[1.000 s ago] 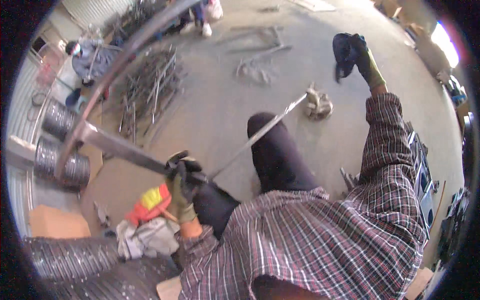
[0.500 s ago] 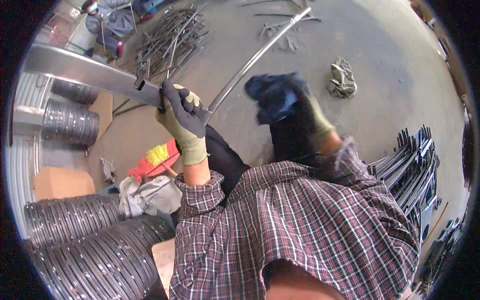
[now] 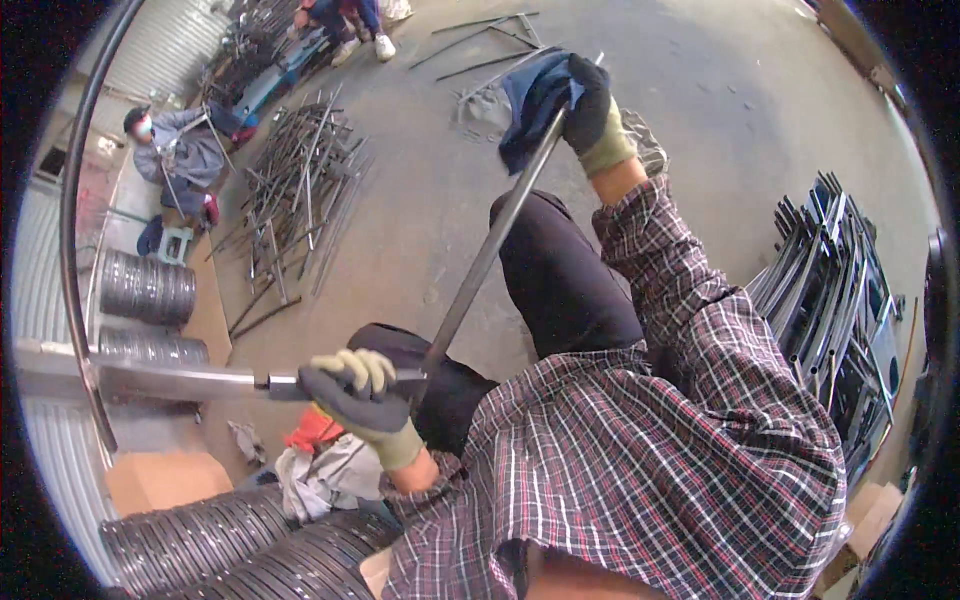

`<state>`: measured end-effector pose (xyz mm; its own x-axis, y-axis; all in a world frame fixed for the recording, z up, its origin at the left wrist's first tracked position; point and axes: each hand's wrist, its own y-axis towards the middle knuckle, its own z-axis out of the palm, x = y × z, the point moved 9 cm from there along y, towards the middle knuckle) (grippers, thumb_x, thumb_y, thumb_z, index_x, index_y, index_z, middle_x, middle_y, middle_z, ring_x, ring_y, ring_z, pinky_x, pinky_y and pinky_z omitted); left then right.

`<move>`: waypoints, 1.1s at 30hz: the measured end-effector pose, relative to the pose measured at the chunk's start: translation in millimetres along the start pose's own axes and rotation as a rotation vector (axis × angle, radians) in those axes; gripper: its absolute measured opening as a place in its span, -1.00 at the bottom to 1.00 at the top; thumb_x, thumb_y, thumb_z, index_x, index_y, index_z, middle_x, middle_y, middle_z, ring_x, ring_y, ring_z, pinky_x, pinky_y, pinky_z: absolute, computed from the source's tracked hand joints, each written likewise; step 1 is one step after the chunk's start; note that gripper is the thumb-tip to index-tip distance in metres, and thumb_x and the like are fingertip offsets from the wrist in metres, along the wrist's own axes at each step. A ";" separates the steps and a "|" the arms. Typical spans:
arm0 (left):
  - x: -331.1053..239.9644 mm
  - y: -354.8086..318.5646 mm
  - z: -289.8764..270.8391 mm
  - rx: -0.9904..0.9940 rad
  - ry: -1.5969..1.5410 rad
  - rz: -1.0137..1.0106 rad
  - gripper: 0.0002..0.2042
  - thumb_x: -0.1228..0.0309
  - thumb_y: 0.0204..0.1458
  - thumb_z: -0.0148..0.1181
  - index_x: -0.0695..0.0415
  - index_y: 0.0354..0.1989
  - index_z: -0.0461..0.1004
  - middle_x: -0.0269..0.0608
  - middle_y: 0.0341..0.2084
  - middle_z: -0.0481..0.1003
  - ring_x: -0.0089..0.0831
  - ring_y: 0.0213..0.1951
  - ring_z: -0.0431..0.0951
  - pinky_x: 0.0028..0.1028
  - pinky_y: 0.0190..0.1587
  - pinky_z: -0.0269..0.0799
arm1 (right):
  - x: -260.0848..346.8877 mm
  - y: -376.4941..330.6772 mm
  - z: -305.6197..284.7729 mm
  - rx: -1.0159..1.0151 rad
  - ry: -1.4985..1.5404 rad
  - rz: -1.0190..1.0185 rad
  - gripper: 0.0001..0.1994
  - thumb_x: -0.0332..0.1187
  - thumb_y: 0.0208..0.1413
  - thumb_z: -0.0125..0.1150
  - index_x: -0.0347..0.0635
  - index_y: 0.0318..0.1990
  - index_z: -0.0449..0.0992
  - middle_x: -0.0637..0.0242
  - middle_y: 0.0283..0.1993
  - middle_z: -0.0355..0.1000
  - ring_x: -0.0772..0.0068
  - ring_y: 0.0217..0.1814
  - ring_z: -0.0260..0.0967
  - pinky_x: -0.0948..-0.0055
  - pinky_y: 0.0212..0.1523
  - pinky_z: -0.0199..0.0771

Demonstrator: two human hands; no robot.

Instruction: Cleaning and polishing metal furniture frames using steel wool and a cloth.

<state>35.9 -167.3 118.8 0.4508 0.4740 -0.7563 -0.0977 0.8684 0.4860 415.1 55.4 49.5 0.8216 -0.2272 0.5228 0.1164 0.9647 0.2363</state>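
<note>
My left hand (image 3: 360,395), in a grey-coated glove with a yellowish back, is closed round the corner of a metal tube frame. Leftward from it runs the frame's wide flat bar (image 3: 180,382); a thinner round tube (image 3: 490,245) rises from the corner to the upper right. Near that tube's far end my right hand (image 3: 592,115), gloved alike, grips a dark blue cloth (image 3: 530,105) against the metal. A long curved black rod (image 3: 75,200) crosses the flat bar at the far left; I cannot tell whether they are joined.
Loose metal tubes (image 3: 300,190) lie heaped on the floor ahead. Bent tubes (image 3: 825,270) are stacked at right. Coiled black rings (image 3: 200,530), a cardboard piece (image 3: 165,482) and a grey rag (image 3: 325,475) lie at lower left. A person (image 3: 180,155) sits at upper left.
My right hand has moved up with the blue cloth and onto the tube's far end. My left hand and the frame's corner have dropped lower. The black rod has come into view.
</note>
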 end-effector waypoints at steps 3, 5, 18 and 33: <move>8.9 3.2 -17.6 -0.316 0.148 -0.039 -0.63 0.07 0.42 -0.28 0.00 -0.42 0.16 -0.43 -0.74 0.06 -0.60 -0.75 0.07 -0.55 -0.70 0.07 | -3.0 -37.1 39.8 -0.011 -0.122 -0.228 -0.63 -0.03 0.31 0.00 -0.14 -0.36 0.44 0.13 -0.47 0.50 0.16 -0.44 0.49 0.15 -0.38 0.52; 21.1 20.5 3.9 -0.193 0.127 0.019 -0.65 0.10 0.42 -0.28 0.01 -0.42 0.14 -0.43 -0.72 0.03 -0.61 -0.72 0.08 -0.55 -0.65 0.09 | -76.3 -95.2 91.7 0.012 0.109 -0.050 -0.76 -0.18 0.29 0.11 -0.11 -0.37 0.42 0.19 -0.39 0.51 0.28 -0.44 0.48 0.32 -0.45 0.48; -38.5 -0.5 -0.5 0.099 0.021 0.119 -0.61 0.05 0.41 -0.29 0.02 -0.42 0.17 -0.38 -0.72 0.15 -0.58 -0.76 0.17 -0.57 -0.66 0.20 | -8.7 -79.0 67.1 -0.101 0.093 -0.084 -0.75 -0.07 0.24 0.17 -0.03 -0.26 0.42 0.45 -0.49 0.32 0.40 -0.48 0.36 0.34 -0.47 0.44; -24.3 -5.9 -19.7 0.059 -0.007 0.113 -0.59 0.01 0.40 -0.29 0.00 -0.45 0.14 -0.39 -0.74 0.13 -0.60 -0.79 0.13 -0.58 -0.73 0.13 | -23.8 -128.8 97.1 -0.088 0.030 0.009 -0.68 -0.08 0.27 0.13 -0.13 -0.06 0.49 0.34 -0.21 0.52 0.41 -0.23 0.50 0.42 -0.26 0.55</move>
<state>8.0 -181.1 125.7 0.4461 0.5674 -0.6922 -0.0960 0.7993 0.5933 326.3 -76.4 86.1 0.8388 -0.2156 0.4999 0.1565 0.9750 0.1579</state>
